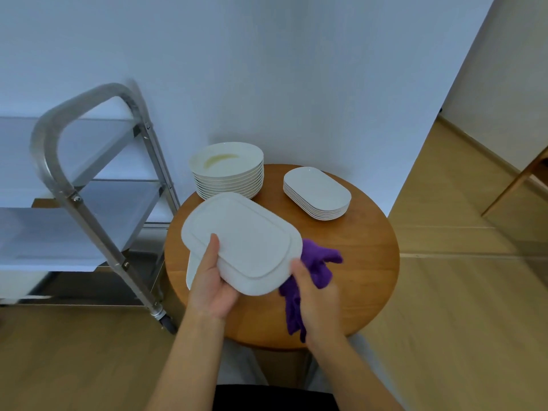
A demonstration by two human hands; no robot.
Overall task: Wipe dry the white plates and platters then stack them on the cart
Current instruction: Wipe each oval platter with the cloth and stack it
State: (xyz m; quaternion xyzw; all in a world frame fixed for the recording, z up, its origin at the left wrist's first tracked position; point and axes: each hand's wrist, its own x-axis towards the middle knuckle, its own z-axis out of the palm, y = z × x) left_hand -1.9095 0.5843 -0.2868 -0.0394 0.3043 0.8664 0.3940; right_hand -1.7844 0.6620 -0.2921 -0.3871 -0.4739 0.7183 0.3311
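A white rounded-rectangle platter (241, 240) is held upside down above the round wooden table (364, 262). My left hand (212, 281) grips its near left edge, thumb on top. My right hand (315, 298) holds a purple cloth (314, 264) against the platter's right edge and underside. Another white platter (192, 268) shows partly beneath it on the table's left side. At the table's back stand a tall stack of round white plates (228, 173) and a lower stack of small white platters (317, 192). The metal cart (89, 185) is to the left.
The cart has a tubular steel frame and flat shelves; its caster (166, 320) is near the table's left edge. A white wall runs behind the table. Wooden floor lies all around, with a wooden furniture leg (516, 185) at the far right.
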